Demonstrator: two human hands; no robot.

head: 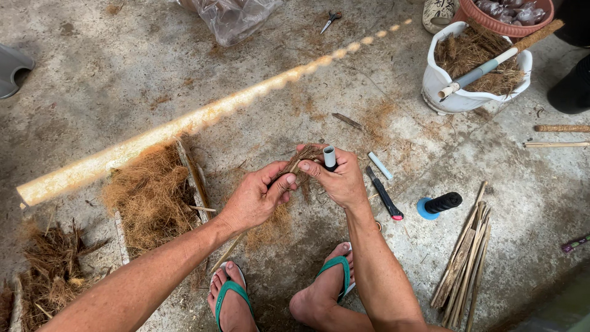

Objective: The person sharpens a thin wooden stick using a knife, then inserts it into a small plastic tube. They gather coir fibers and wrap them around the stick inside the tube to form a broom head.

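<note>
brown fibre wad (299, 167) pinched between both hands' fingers (284, 184); grey tube (330, 157) upright beside it.

Clearances, as I read them: bare concrete floor (123, 74) ahead of my hands, open up to the pale sunlit streak. Left blocked by fibre heap (150, 193); right by utility knife (385, 195), thread spool (437, 204), stick bundle (464, 264); far right by white bucket (430, 80).

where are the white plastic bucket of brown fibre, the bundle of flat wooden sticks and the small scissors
white plastic bucket (434, 83), head view, left outer wall
bundle of flat wooden sticks (462, 265), head view, middle of the bundle
small scissors (330, 20), head view, pivot
</note>
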